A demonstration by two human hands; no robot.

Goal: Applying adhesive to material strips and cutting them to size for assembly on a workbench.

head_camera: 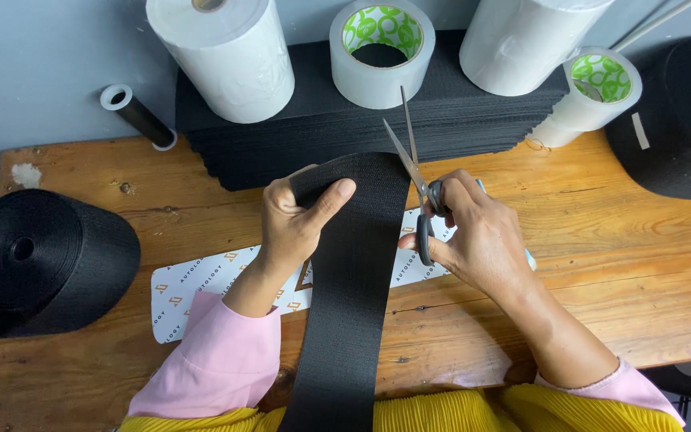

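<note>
Two hands at a wide black webbing strip (353, 280) on a wooden table (601, 240).

Head view: the left hand (297, 220) pinches the strip's far end, thumb on top; just right of that pinch the right hand (473, 236) holds scissors (413, 172), blades parted beside the strip's edge.

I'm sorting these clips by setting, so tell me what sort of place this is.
Probably a small sewing or strap-making workbench. A wooden table holds a stack of cut black webbing pieces and a big webbing roll, while the left hand holds a black strip and the right hand works scissors.
</note>
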